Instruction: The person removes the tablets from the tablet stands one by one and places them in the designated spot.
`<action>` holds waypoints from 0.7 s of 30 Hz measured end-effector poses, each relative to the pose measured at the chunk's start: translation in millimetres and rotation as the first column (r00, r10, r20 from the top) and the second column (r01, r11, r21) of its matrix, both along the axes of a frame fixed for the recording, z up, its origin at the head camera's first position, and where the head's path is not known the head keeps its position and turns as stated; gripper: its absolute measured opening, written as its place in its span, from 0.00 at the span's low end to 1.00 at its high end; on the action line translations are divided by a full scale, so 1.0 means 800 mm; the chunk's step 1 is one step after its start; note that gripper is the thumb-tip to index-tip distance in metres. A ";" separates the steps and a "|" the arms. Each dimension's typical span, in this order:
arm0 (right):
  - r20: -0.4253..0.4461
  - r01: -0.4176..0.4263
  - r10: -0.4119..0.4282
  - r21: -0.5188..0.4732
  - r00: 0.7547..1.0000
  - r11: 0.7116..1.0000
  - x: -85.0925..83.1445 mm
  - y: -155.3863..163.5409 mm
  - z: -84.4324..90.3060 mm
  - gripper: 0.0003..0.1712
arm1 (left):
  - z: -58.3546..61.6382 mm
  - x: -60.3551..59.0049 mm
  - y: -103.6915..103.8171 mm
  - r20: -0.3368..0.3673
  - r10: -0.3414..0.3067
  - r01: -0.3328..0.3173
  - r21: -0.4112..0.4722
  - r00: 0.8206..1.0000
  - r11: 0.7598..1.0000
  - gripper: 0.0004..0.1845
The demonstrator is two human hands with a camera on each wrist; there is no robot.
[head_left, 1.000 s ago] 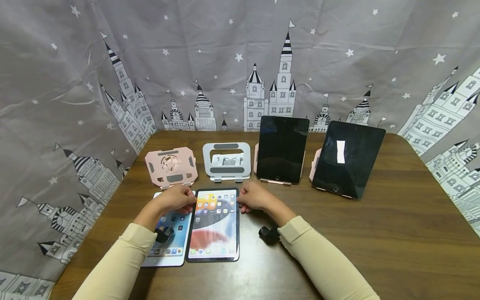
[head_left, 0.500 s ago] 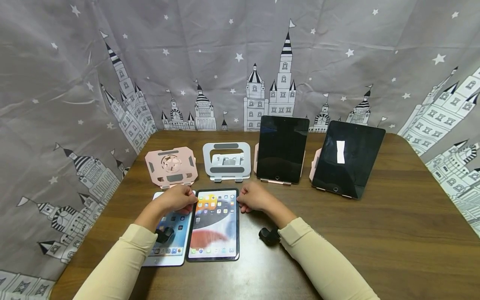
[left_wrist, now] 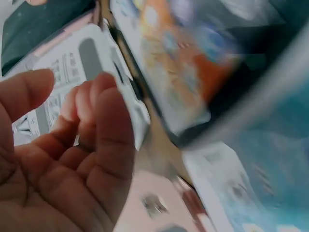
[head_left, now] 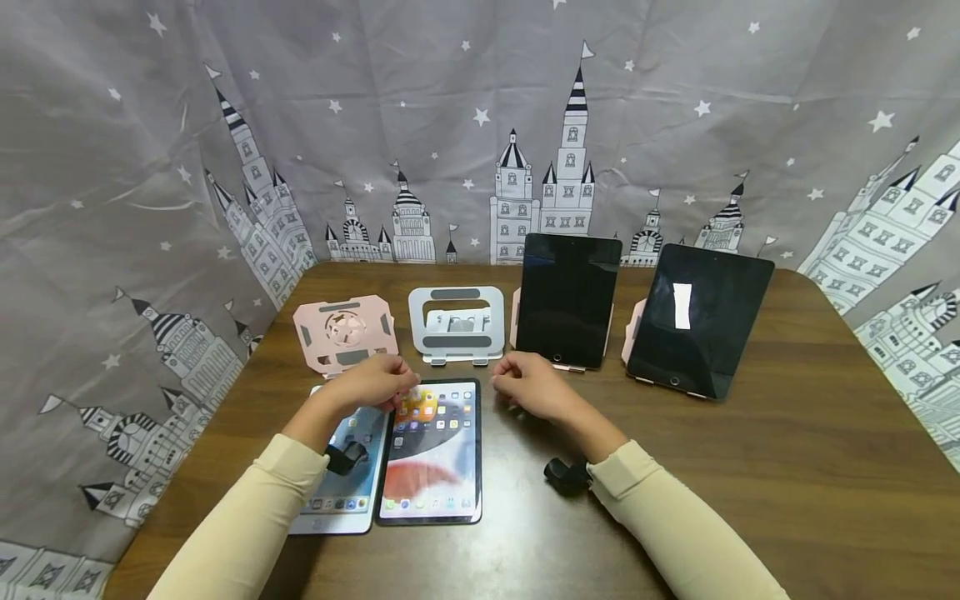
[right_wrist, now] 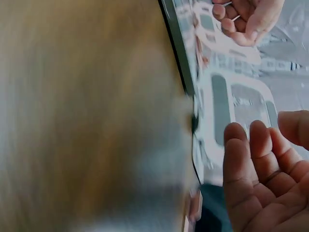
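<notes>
My left hand (head_left: 378, 382) hovers over the top left of a dark-framed tablet (head_left: 431, 457) that lies flat with its screen lit. Its fingers are loosely curled with nothing between them in the left wrist view. Just off that tablet's upper right corner is my right hand (head_left: 531, 386), likewise loosely bent and holding nothing. A white-framed tablet (head_left: 339, 523), also lit, lies beside the dark-framed one, partly covered by my left hand and wrist. Behind the two flat tablets stand a pink tablet stand (head_left: 309, 329) and a white tablet stand (head_left: 417, 325), neither bearing a tablet.
Two black tablets lean on pink stands at the back right: one tablet (head_left: 567, 300) beside the white stand, another tablet (head_left: 697, 333) farther right, with a white reflection on its screen. A grey curtain (head_left: 420, 100) printed with castles hangs behind the wooden table (head_left: 810, 467).
Both hands have come away from the dark-framed tablet's side edges. The left has moved right and up over its corner; the right has shifted right and up. The tablets stay put.
</notes>
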State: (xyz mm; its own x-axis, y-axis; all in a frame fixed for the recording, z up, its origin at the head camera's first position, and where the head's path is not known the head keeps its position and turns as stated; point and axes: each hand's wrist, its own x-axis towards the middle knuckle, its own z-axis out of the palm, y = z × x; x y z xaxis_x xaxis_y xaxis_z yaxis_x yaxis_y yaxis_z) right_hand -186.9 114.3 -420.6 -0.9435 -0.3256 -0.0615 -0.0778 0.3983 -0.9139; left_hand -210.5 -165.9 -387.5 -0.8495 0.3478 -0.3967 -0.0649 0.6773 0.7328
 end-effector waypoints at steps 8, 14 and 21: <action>-0.119 0.137 -0.133 0.027 0.984 0.990 -0.017 0.068 0.031 0.06 | 0.021 -0.022 0.062 -0.211 -0.002 0.032 0.141 0.977 0.990 0.11; -0.160 0.222 -0.211 0.055 0.964 0.973 -0.025 0.116 0.053 0.09 | 0.031 -0.037 0.102 -0.325 0.062 0.008 0.210 0.944 0.978 0.12; -0.269 0.285 -0.228 0.197 0.936 0.938 -0.027 0.160 0.062 0.10 | 0.043 -0.056 0.131 -0.342 0.100 -0.014 0.245 0.934 0.969 0.12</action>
